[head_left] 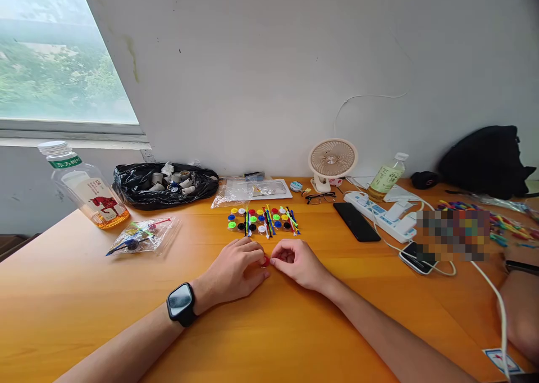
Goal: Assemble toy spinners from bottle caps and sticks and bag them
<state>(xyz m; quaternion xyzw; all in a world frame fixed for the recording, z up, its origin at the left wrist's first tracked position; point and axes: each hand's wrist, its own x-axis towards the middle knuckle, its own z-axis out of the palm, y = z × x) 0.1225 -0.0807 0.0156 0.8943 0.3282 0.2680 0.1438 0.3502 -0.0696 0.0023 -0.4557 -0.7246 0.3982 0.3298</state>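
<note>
My left hand (238, 270), wearing a black watch (181, 304) on its wrist, is closed with thumb and finger around a small red round plastic piece (265, 261) just above the table. Close beside it, my right hand (300, 266) is pinched at the right edge of the same piece; whatever its fingertips hold is too small to make out. Beyond both hands lie rows of small coloured discs (231, 225) in yellow, white, red, blue, green and black. Between them are bundles of thin coloured plastic sticks (269, 221).
Left: a bottle (90, 189), a clear bag of parts (145, 237), a black plastic bag (126, 195). Back: a fan (332, 158), glasses (320, 198). Right: a phone (356, 222), a power strip (377, 217) with cables, a second bottle (386, 178), and another person's arm (522, 299).
</note>
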